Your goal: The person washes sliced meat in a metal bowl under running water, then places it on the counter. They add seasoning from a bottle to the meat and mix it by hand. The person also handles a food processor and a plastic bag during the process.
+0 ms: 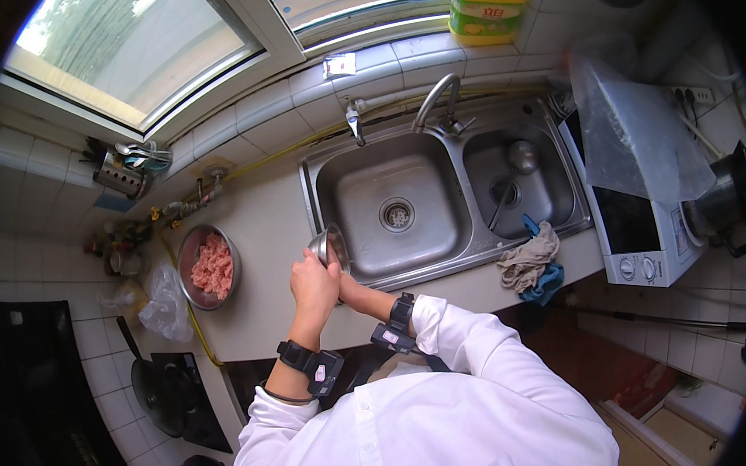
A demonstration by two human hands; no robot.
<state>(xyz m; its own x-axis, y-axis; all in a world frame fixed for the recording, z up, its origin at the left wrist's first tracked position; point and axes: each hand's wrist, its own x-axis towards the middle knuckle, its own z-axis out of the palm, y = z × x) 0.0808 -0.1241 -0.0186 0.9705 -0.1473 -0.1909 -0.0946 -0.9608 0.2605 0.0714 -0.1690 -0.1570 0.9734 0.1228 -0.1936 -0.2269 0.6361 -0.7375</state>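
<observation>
My left hand [315, 283] grips a small stainless steel bowl [320, 244] at the front left corner of the sink. The bowl is tipped on its side, its mouth facing right towards the large basin [377, 181]. Close against the left hand is my right hand [350, 289], its fingers reaching to the bowl's open side. Those fingers are partly hidden, so their grip is unclear. Further left on the counter, a larger metal bowl [236, 248] holds pink minced meat [213, 266].
A curved faucet [437, 100] and a small wall tap [354, 125] overhang the sink. The small basin holds a ladle [522, 158]. Rags [530, 262] drape over the front edge beside a white microwave [638, 244]. Left are a plastic bag [169, 301] and a pan [153, 396].
</observation>
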